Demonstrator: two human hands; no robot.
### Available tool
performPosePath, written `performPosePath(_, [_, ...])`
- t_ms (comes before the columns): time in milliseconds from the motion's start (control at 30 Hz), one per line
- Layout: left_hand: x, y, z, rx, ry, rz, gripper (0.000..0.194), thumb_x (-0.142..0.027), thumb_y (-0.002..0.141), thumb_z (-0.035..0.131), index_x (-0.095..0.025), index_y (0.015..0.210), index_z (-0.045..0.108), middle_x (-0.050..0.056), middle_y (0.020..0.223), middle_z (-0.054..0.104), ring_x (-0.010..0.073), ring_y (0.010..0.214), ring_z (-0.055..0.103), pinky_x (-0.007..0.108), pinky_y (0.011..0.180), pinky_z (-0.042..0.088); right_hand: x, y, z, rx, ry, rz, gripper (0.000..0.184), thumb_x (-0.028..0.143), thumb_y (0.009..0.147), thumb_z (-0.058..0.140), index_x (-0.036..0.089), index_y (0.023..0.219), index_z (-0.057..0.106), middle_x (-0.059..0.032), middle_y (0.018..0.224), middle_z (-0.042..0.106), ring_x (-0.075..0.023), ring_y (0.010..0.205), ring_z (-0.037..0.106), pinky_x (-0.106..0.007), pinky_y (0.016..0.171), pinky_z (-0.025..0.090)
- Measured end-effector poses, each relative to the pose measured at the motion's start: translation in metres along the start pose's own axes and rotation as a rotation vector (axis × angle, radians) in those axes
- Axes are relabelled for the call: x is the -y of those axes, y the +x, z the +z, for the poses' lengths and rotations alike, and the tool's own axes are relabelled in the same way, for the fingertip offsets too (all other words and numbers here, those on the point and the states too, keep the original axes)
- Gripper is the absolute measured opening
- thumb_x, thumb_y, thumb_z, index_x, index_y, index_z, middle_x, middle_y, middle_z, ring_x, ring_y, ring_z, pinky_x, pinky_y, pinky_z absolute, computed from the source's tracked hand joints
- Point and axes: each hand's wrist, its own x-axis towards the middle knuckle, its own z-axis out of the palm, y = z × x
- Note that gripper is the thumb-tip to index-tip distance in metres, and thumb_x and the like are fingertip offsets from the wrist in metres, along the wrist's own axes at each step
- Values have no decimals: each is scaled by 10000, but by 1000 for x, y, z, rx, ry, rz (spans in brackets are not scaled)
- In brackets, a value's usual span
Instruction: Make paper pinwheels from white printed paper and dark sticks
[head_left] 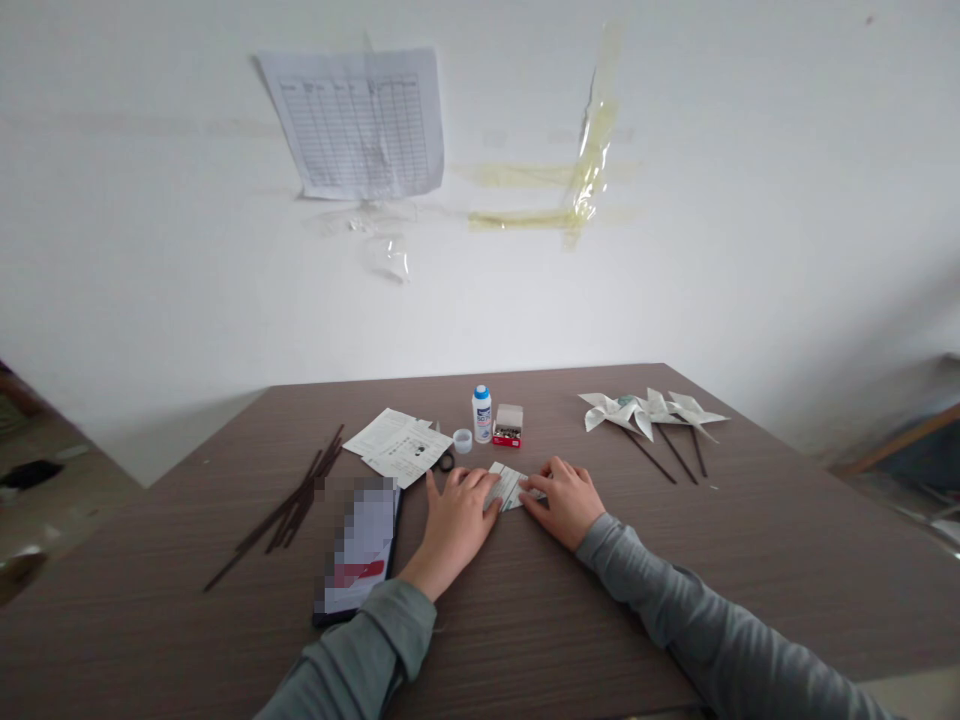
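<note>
The person's left hand (pixel 455 522) and right hand (pixel 562 501) are reaching forward from grey knit sleeves (pixel 360 635) and pressing down, fingers held together and curved, on a small folded paper strip (pixel 508 486) at lower centre, neither visibly pinching it. The strip's long axis is lying roughly across the frame, tilted slightly, on a brown wood-grain table (pixel 525 590). A white-and-blue glue bottle (pixel 481 414) and a small box (pixel 508 426) are standing just beyond it, printed sheets (pixel 399 445) are lying to the left, dark thin sticks (pixel 289 510) are fanning further left, and paper pinwheels (pixel 645 413) on sticks are resting at right
</note>
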Motion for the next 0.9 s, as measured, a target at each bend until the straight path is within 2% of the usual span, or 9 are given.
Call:
performPosePath(133, [1,0,2,1,22,20,399,-205,1198,804,-368,1536,938,110,1587,917,422,1540,755,868,1484,475,6,2,-3,14,-1,37,172,422,1134,922,400,1271,1024,-97,1267,851,-382,1217,805,-509,1088,628])
performPosePath(300, [0,1,-2,23,-2,-2,393,-216,1201,857,-385,1544,949,92,1675,907,447,1613,761,941,1491,440,13,1,-9,63,8,86,198,450,1143,946,344,1299,1009,-122,1362,859,-395,1295,806,-554,1175,613])
performPosePath(433, [2,3,-2,11,-18,-3,407,-211,1172,903,-399,1528,962,95,1694,909,457,1660,755,928,1471,484,16,0,-9,37,2,97,205,510,1109,992,351,1238,1002,-109,1303,845,-406,1249,785,-566,1134,609])
performPosePath(533, [3,3,-1,31,-24,-4,414,-226,1198,868,-388,1570,949,108,1733,893,472,1702,732,959,1474,460,16,1,-8,30,0,101,204,527,1090,1006,370,1219,997,-98,1268,826,-401,1215,764,-559,1101,604])
performPosePath(667, [3,2,-2,75,-39,-9,463,-215,1231,801,-366,1655,910,118,1803,851,501,1747,695,1015,1485,397,11,2,-2,51,19,118,250,510,1097,990,382,1311,1001,-105,1319,821,-396,1248,748,-554,1108,609])
performPosePath(900, [7,1,0,76,-32,-12,461,-262,1239,789,-398,1664,904,104,1797,854,480,1743,678,968,1499,401,-5,1,1,58,54,155,383,466,1081,983,484,1464,991,-100,1420,833,-407,1347,752,-554,1133,629])
